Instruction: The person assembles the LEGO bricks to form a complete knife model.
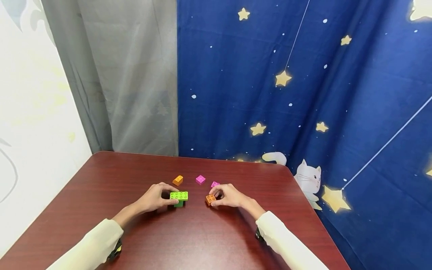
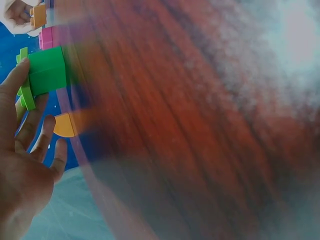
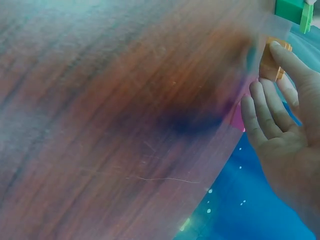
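My left hand (image 1: 156, 197) grips a lime-green toy building brick (image 1: 179, 195) by its left end, thumb in front and fingers behind. Under it sits a darker green brick (image 2: 47, 70), joined to the lime one in the left wrist view. To the right, my right hand (image 1: 230, 195) pinches a square orange brick (image 1: 210, 199) between thumb and fingers. In the right wrist view this orange brick (image 3: 269, 62) shows between thumb and forefinger, the other fingers (image 3: 267, 112) fairly straight. A gap separates the two held pieces.
Behind the hands on the dark red table (image 1: 135, 168) lie a light-orange brick (image 1: 177, 180) with a curved side and a pink brick (image 1: 200, 179). Another pink brick (image 1: 215, 184) lies just beyond the right hand, partly hidden. Curtains (image 1: 229, 93) hang past the table's far edge.
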`<state>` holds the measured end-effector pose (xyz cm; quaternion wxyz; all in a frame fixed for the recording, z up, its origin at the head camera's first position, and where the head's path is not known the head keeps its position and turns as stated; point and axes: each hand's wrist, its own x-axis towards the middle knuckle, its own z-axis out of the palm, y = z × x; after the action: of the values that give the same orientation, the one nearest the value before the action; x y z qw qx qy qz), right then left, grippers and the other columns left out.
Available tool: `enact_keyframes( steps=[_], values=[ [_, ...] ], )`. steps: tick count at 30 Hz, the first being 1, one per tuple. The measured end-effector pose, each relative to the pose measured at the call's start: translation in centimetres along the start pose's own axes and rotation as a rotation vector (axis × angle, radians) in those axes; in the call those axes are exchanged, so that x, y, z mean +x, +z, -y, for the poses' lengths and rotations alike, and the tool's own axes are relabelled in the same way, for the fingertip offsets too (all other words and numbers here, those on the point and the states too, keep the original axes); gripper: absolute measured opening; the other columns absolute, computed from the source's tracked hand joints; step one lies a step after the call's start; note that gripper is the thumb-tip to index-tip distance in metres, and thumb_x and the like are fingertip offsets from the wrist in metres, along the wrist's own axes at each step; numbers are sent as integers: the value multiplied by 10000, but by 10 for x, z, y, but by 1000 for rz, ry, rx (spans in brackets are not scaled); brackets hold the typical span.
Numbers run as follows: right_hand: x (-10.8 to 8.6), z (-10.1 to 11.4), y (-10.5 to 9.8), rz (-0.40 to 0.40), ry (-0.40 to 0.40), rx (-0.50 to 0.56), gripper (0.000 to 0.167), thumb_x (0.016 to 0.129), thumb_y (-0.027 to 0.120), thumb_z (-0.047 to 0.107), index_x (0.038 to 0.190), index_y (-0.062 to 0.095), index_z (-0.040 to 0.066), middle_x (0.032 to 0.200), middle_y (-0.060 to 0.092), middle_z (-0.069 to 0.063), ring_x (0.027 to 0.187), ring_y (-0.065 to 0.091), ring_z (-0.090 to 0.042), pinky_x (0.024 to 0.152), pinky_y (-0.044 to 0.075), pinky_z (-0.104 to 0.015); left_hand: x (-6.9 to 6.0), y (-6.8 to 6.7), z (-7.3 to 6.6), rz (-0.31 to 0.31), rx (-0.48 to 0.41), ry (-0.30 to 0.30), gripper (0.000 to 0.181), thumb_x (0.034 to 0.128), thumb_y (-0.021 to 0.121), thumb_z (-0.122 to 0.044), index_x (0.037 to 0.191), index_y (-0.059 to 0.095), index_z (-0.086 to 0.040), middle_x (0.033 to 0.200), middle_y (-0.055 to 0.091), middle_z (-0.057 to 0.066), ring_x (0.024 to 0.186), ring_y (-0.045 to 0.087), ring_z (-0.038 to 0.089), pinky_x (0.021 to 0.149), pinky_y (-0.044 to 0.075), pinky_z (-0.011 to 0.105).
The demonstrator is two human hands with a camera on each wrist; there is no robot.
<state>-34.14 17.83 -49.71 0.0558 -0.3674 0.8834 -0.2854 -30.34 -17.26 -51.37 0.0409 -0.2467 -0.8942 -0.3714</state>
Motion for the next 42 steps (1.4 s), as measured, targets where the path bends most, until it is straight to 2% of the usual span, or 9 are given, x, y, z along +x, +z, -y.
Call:
enact_keyframes(
  steps=[7, 12, 16, 21, 26, 29, 36, 42],
  values=[
    [8, 4, -5, -10, 13, 32, 327, 848, 889, 217, 1129, 737, 146, 973, 734, 39, 941, 697, -172, 795, 586, -279, 1, 2, 2, 3, 5, -10, 372, 809, 894, -429, 1109, 793, -234, 998, 676, -88, 983, 587, 177, 858, 491, 395],
    [13, 6, -5, -15, 15, 61, 332, 846, 888, 195, 1130, 731, 124, 991, 747, 17, 951, 718, -214, 810, 598, -325, 0, 1, 3, 11, 7, 7, 369, 819, 891, -409, 1123, 786, -229, 1002, 681, -94, 971, 588, 165, 853, 496, 392],
    [16, 9, -5, -20, 10, 52, 341, 841, 890, 183, 1133, 730, 109, 1002, 754, -2, 948, 725, -222, 798, 597, -303, 0, 1, 2, 6, 7, 10, 360, 825, 885, -410, 1126, 787, -239, 1016, 689, -96, 979, 587, 153, 854, 496, 372],
    [23, 16, -10, -37, 2, 30, 348, 838, 896, 212, 1127, 728, 115, 1033, 757, -7, 968, 719, -221, 804, 590, -274, 0, 1, 0, -9, 4, 13, 354, 832, 881, -406, 1124, 793, -226, 1029, 699, -70, 985, 599, 180, 851, 505, 386],
    [30, 23, -13, -43, 1, 25, 363, 834, 899, 229, 1130, 726, 111, 1059, 759, -26, 989, 718, -243, 824, 592, -301, 1, 1, -2, 4, -3, 8, 367, 837, 879, -403, 1137, 788, -212, 1040, 698, -53, 991, 605, 201, 860, 513, 417],
    [34, 26, -14, -42, -3, 41, 365, 839, 894, 214, 1138, 719, 101, 1050, 759, -40, 985, 717, -281, 833, 592, -321, 2, 1, -2, 9, -2, 10, 374, 833, 882, -402, 1137, 783, -207, 1035, 695, -57, 993, 602, 197, 859, 513, 424],
    [41, 35, -14, -44, -29, 84, 369, 845, 888, 177, 1164, 713, 113, 1044, 757, -33, 971, 726, -257, 814, 585, -272, 2, 3, -1, -2, 8, 18, 366, 824, 890, -400, 1112, 782, -201, 1011, 690, -59, 976, 603, 193, 836, 514, 407],
    [47, 43, -12, -44, -76, 122, 375, 850, 881, 168, 1180, 719, 92, 1031, 754, -63, 959, 731, -309, 836, 600, -414, 3, 5, -1, -3, 3, 12, 353, 830, 887, -386, 1110, 787, -196, 1006, 690, -63, 978, 606, 189, 841, 517, 406]
  ],
)
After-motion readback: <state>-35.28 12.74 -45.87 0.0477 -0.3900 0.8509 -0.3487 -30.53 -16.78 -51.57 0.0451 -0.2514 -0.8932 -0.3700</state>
